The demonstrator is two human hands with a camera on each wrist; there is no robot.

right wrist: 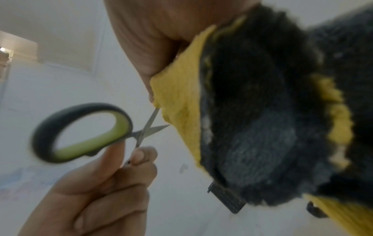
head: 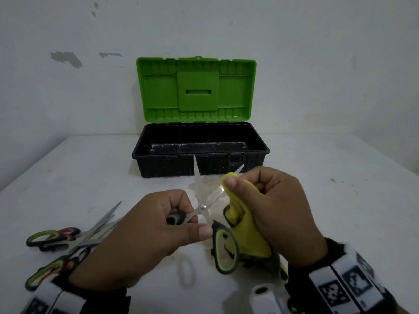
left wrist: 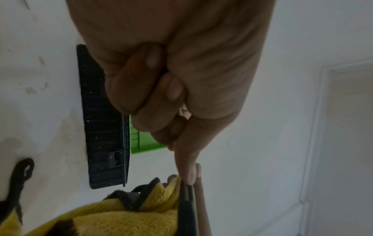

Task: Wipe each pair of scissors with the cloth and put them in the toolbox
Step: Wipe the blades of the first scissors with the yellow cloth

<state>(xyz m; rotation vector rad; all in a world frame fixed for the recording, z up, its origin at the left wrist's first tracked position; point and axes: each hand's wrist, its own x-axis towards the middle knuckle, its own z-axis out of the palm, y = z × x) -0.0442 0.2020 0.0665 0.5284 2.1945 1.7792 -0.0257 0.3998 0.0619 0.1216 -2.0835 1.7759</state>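
My left hand (head: pixel 158 225) grips a pair of scissors (head: pixel 205 208) with black and green handles, its blades spread wide apart. One handle loop (head: pixel 225 250) hangs free below my thumb; the same loop (right wrist: pixel 80 132) shows in the right wrist view. My right hand (head: pixel 267 205) pinches a yellow cloth with black trim (head: pixel 244 225) around the right blade. In the right wrist view the cloth (right wrist: pixel 179 102) wraps that blade. The toolbox (head: pixel 200 152), black with an upright green lid (head: pixel 196 89), stands open behind the hands and looks empty.
Several more scissors (head: pixel 68 241) with black and green handles lie in a pile on the white table (head: pixel 317 177) at the left, near my left wrist. A white wall rises behind the toolbox. A faint ring mark (head: pixel 186 270) shows on the table near the front edge.
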